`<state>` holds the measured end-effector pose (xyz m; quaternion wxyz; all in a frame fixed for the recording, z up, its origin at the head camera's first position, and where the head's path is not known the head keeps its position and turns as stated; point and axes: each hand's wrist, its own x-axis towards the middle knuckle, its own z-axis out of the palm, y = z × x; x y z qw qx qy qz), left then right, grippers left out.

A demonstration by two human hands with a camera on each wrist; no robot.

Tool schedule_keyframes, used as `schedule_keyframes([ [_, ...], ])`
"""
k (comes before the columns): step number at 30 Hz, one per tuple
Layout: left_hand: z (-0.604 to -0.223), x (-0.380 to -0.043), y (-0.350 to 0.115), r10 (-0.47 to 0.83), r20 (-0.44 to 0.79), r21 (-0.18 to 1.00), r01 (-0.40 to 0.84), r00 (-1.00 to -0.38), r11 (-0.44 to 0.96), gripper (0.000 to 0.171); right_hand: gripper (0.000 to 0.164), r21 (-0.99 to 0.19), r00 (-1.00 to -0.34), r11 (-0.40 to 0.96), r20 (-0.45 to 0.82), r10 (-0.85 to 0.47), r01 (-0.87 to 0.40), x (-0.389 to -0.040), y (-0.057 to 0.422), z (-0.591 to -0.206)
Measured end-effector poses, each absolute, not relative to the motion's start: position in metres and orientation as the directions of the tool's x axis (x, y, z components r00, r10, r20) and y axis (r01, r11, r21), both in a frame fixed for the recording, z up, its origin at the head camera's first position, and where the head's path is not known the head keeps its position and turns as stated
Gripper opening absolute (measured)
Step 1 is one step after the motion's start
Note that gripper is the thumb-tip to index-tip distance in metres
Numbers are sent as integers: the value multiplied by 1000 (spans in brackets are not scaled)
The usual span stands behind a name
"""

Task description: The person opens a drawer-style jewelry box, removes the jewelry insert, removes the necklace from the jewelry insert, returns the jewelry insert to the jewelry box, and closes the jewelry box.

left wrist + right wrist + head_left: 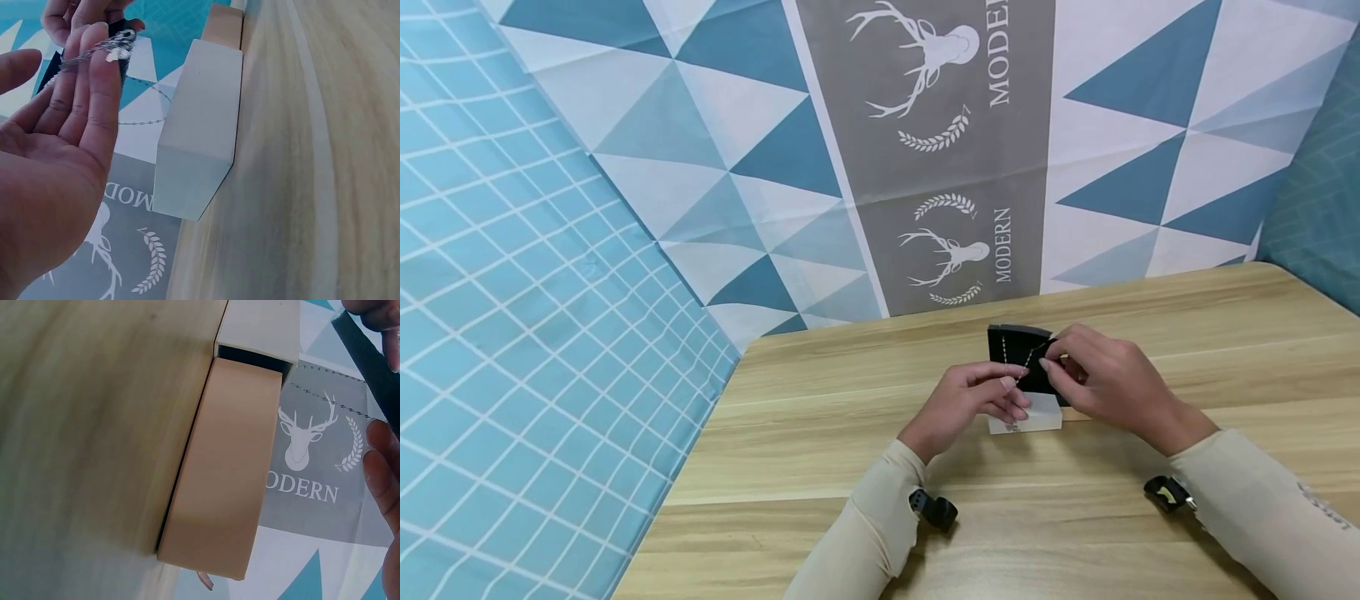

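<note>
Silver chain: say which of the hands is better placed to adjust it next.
Likely the left hand: the chain lies across its fingers, while the right hand seemingly grips the black card.

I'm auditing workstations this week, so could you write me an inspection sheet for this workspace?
Surface: wood-grain tabletop.
Job's things: silver-toned chain, partly lying against a black jewelry card; white box sleeve on the tabletop, with a tan drawer sticking out of its open end.
Clutter: nothing seen.
Left hand: palm open, chain across its extended fingers.
Right hand: appears to pinch the card.
Cables: nothing seen.
Surroundings: deer-and-triangle patterned backdrop; blue grid-patterned cloth at left.
</note>
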<state>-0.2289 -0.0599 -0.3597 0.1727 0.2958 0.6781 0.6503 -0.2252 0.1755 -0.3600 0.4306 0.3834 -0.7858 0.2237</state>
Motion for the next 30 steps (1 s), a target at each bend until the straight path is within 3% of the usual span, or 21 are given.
schedule_keyframes([
  [30,-359,-230,-58,595,130,986,42,-793,-159,34,37,-2,-338,603,830,-443,-798,-226,173,-361],
])
